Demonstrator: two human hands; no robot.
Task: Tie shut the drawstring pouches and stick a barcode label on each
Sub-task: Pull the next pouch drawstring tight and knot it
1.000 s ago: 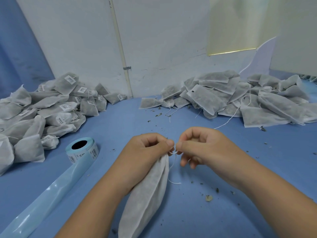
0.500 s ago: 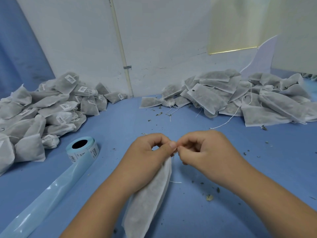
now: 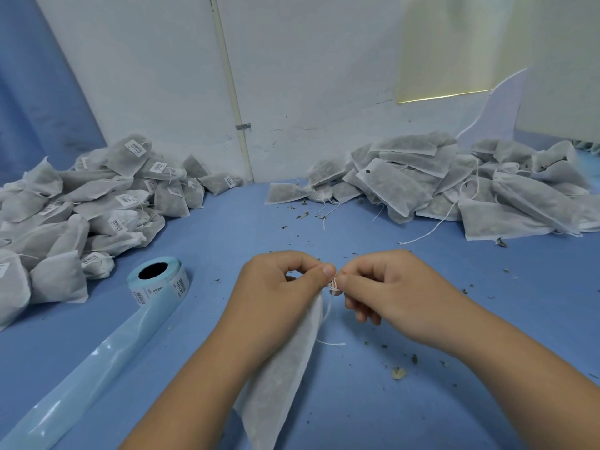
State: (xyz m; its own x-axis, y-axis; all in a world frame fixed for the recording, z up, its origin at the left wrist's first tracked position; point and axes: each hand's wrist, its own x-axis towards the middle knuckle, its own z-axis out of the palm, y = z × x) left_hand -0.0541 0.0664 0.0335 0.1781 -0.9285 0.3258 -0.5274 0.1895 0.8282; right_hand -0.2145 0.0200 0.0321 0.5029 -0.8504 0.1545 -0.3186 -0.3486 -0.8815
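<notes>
Head camera looks down on 2 hands meeting low in the middle of the view. The left hand pinches the gathered neck of the pouch between thumb and forefinger, the other fingers curled, which I take as a way to stop the mouth falling open while the knot is worked. The right hand pinches the white drawstring right against that neck, its thumb tip close to the left one. Its lower fingers curl under and hold nothing I can make out. A small tangle of loops sits between the 2 thumbs, and a loose tail trails onto the table. The pouch slants from the pinch down towards me, under the left forearm. I judge the knot half made, not yet pulled tight.

A label roll lies near the left hand, its pale blue backing strip running off to the lower left, handy for the sticker that follows the knot. Labelled pouches are heaped far left and untied pouches far right with strings loose, so done and undone work lie well apart.

The table is blue and sprinkled with dry herb crumbs. Behind it stands a scuffed white wall with a thin pipe clipped upright. A blue drape hangs at left and a yellowish panel at upper right.
</notes>
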